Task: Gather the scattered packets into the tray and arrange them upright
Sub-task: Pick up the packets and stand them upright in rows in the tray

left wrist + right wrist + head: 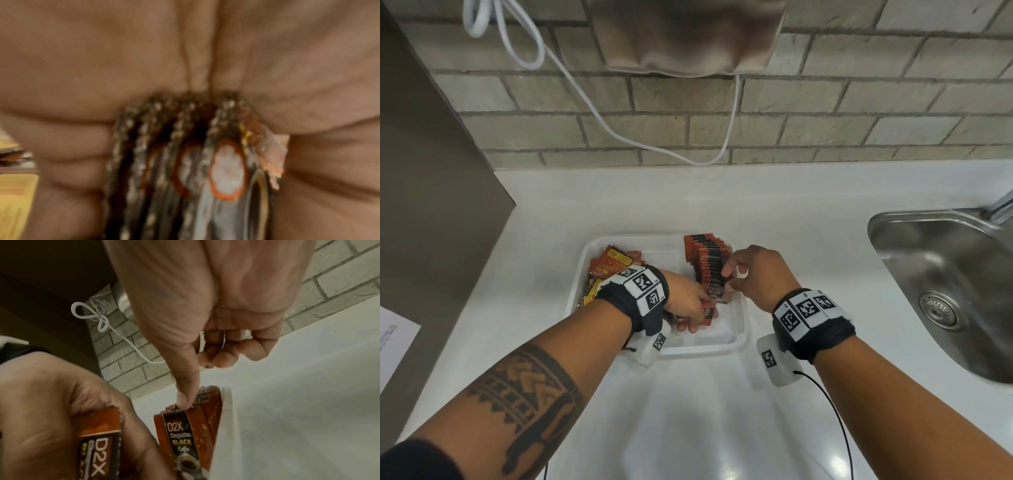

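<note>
The left hand [685,301] grips a small bundle of coffee sachets [185,162] edge-on between curled fingers and thumb, low over the near middle of the tray [736,337]. The right hand [756,274] has its thumb [185,395] pressed on the top edge of the nearest packet in the upright row [709,263]; the other fingers curl loosely into the palm and hold nothing that I can see, so whether a forefinger pinches the packet from behind I cannot tell. That row of D2X black coffee sachets stands along the tray's right side, leaning slightly. On the tray's left side a loose heap of red-and-yellow packets [609,263] lies flat and jumbled. The clear plastic tray sits on the white counter [705,411], with the steel sink [935,291] well off to the right.

The likely step is adding the held bundle to the near end of the row. The risk is the row itself: it seems propped mainly by the thumb, so lifting that thumb too early may let the sachets topple forward like dominoes. The bundle could also fan apart as the grip loosens, since the foil is probably slick.
</note>
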